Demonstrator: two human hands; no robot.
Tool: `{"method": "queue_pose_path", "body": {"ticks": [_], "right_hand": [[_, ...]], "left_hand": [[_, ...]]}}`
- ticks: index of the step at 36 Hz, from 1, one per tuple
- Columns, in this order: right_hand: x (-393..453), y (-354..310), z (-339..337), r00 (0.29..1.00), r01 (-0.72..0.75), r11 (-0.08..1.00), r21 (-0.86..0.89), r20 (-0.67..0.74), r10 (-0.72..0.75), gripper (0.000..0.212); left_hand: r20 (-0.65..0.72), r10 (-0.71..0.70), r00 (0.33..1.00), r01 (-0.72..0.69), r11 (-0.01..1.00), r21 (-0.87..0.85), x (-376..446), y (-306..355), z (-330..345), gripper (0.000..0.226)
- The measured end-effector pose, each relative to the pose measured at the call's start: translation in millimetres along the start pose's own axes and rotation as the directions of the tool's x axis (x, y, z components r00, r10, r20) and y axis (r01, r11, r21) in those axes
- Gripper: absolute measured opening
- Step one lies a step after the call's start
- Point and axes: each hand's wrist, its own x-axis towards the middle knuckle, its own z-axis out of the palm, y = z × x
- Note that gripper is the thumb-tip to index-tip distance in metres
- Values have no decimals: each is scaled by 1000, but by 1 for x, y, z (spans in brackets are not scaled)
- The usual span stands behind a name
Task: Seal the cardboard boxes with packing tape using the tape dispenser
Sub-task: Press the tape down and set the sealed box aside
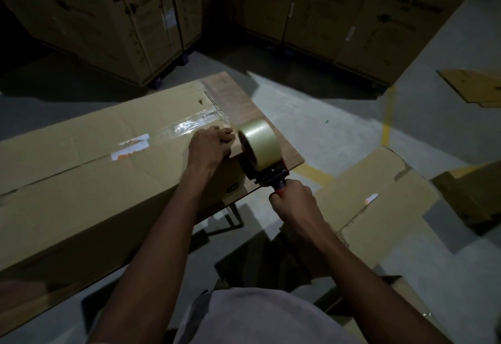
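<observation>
Head view, dim warehouse light: long flat cardboard box lying across a wooden table, one end reaching near the table's far right edge. Glossy strip of clear tape running along the box's top seam toward that end, catching a bright glare. Left hand resting on the box top at the end edge, fingers curled over the edge and pressing down just beside the tape roll; whether anything is pinched under them, not possible to tell. Right hand wrapped tight around the red-and-black handle of the tape dispenser, fingers fully closed on it. Dispenser set against the end face of the box, its pale yellowish tape roll standing upright just above the table surface, touching or nearly touching the box end. Flattened cardboard sheets on the grey floor to the right, beside a yellow floor line. Tall printed cartons stacked behind the table.
</observation>
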Motion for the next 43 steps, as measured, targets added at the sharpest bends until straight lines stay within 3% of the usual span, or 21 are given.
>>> {"method": "queue_pose_path", "body": {"ticks": [4, 10, 17, 26, 31, 36, 41, 43], "right_hand": [[-10, 4, -16, 1000, -11, 1000, -2, 22, 11, 26], [-8, 1, -19, 1000, 11, 997, -72, 2, -11, 17], [4, -12, -7, 998, 20, 993, -112, -63, -27, 13], [1, -7, 5, 992, 21, 984, -177, -116, -42, 11], [-15, 33, 15, 992, -61, 990, -123, -115, 47, 11], [-21, 53, 32, 983, -162, 981, 110, -69, 170, 19], [-14, 47, 36, 972, -199, 952, 234, -77, 222, 15], [-10, 43, 34, 969, -201, 942, 269, -86, 231, 17]], "left_hand": [[-13, 17, 1000, -16, 997, 70, -2, 5, -9, 31], [24, -25, 999, 19, 979, 202, 2, -5, -4, 31], [0, -76, 997, 76, 994, 84, 2, -9, -2, 31], [-30, -74, 997, 77, 991, 107, 0, -7, 0, 36], [-45, -85, 995, 88, 994, 63, 2, -8, 3, 36], [-34, -68, 997, 70, 996, 56, -2, -6, 4, 39], [-16, 18, 1000, -15, 981, 194, -12, -3, 9, 71], [14, 37, 999, -39, 963, 268, -11, -2, 10, 73]]}}
